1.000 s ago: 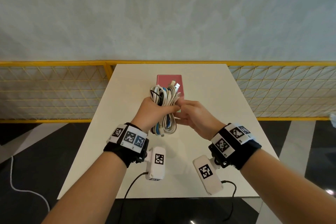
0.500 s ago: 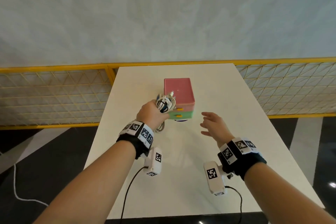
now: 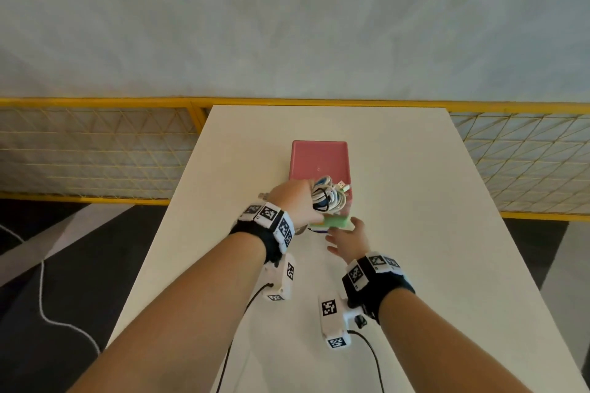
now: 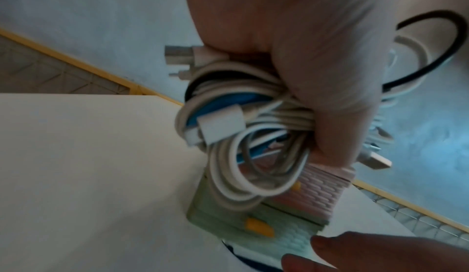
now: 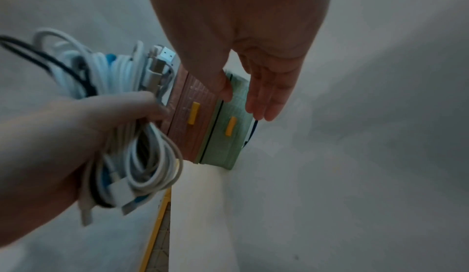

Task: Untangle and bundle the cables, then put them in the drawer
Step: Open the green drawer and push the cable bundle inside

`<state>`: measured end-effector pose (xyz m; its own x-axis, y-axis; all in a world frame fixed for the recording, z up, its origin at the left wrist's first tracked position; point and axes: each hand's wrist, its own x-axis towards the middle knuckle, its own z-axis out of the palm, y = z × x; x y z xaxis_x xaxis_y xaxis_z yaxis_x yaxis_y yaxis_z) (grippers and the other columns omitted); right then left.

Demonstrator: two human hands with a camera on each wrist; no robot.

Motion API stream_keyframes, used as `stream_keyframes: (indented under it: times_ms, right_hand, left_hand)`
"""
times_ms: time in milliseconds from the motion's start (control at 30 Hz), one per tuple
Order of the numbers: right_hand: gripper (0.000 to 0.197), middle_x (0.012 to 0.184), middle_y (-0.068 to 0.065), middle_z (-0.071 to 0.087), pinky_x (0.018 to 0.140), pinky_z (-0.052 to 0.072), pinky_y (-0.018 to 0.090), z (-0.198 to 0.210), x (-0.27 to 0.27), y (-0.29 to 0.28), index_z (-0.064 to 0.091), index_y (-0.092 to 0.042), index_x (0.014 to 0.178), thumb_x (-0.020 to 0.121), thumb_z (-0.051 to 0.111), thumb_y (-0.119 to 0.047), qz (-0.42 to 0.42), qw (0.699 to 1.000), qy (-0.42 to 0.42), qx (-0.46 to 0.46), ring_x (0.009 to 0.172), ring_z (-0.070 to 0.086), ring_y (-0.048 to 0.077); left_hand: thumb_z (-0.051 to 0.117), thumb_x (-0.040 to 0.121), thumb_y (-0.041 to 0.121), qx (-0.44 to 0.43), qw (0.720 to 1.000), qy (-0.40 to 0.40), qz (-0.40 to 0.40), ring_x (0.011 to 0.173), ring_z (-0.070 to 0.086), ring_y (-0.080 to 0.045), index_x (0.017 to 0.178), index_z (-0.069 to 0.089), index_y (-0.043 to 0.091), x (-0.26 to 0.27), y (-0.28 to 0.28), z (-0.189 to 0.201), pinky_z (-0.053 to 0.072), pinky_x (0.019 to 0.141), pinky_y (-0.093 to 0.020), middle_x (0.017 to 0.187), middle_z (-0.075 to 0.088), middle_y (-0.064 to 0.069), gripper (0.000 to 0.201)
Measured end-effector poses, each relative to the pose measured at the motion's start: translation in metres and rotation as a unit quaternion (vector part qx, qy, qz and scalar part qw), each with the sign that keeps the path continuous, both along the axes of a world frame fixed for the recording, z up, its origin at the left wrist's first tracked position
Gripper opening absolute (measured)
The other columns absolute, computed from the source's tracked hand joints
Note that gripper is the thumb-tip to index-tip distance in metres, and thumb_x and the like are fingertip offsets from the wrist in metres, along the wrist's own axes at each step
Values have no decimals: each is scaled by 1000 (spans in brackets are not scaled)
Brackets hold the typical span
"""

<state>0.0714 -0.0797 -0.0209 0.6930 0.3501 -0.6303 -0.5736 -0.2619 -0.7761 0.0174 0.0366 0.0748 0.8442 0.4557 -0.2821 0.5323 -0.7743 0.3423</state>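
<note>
My left hand (image 3: 295,201) grips a coiled bundle of cables (image 3: 329,198), white, blue and black, just above the front of a small drawer unit (image 3: 319,159). The bundle (image 4: 248,136) fills the left wrist view, with USB plugs sticking out. The unit has a pink top drawer (image 5: 187,114) and a green drawer (image 5: 225,128) below, each with a yellow handle, and both drawers are closed. My right hand (image 3: 346,241) is open, fingers straight, at the right front corner of the green drawer (image 3: 335,222). Its fingertips (image 5: 261,110) lie by the drawer's edge.
The drawer unit stands on a white table (image 3: 415,233). A yellow mesh railing (image 3: 95,150) runs behind and beside the table, with a grey wall beyond. A white cord (image 3: 44,313) trails on the dark floor at the left.
My right hand let go of the bundle and moved forward to the front of the drawer unit. The left hand carried the bundle forward and right, over the unit's front.
</note>
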Motion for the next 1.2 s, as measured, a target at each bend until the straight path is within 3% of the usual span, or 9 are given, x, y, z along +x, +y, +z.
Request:
stream_keyframes:
  times_ms: [133,267,400,500,633,700,800,1000,1200]
  right_hand:
    - [49,108,16,61,76,56,41,-6,14,23,35,-10,118,82,69,-8,4,1000,-12,2,88,64,28]
    - [46,107,23,65,59,59,32,-22,22,27,46,0,116,77,71,0,11,1000,12,-7,78,65,27]
    - [45,98,15,63,64,60,31,-29,18,18,48,-6,112,73,70,3,31,1000,-3,1,79,66,25]
    - [15,86,18,62,63,54,31,-27,-1,4,52,-1,89,80,63,3,40,997,-37,-54,69,59,26]
    - [65,131,14,41,97,38,43,-14,-11,-11,36,-15,136,79,62,-33,125,960,-118,-222,118,45,34]
    - [70,139,12,30,104,32,44,-3,-2,-8,29,-18,143,81,58,-36,117,951,-160,-236,127,35,35]
    - [67,137,14,34,102,36,41,1,15,3,31,-16,142,82,62,-22,99,944,-237,-205,121,43,33]
    - [68,123,17,51,75,44,33,-9,10,-13,28,-17,143,80,53,-3,184,934,-259,-165,93,52,27]
    - [81,121,9,43,81,51,40,-11,-12,-43,14,-25,148,81,51,0,247,908,-302,-151,89,56,28]
  left_hand:
    - [74,69,31,-15,1000,-3,-5,79,65,-22,101,63,15,3,8,-1,56,73,-33,88,70,-1,37]
    - [74,67,30,-11,1000,-12,-8,77,66,-24,97,65,13,5,9,-9,57,72,-34,86,71,-3,36]
    - [74,68,32,-16,1000,-11,-13,77,66,-23,97,63,14,5,11,-12,57,74,-36,85,70,-2,36]
    - [75,68,32,-15,1000,-9,-14,79,65,-24,96,63,14,6,13,-10,56,74,-35,86,69,-2,36]
    - [75,69,31,-11,1000,-7,-15,81,65,-24,100,63,12,4,11,-9,56,74,-34,89,69,-4,39]
    - [75,70,30,-6,1000,-6,-16,81,65,-24,101,62,11,4,10,-9,56,74,-34,91,69,-4,39]
    - [75,70,31,-12,1000,-14,-18,83,66,-24,103,63,12,5,11,-10,57,76,-36,92,70,-4,40]
    - [76,68,33,-59,998,-33,14,82,67,-22,101,67,16,3,15,-11,58,79,-37,91,72,0,38]
    - [72,76,32,-44,986,-159,1,89,67,-19,116,62,24,-37,-3,-13,55,80,-31,98,73,2,42]
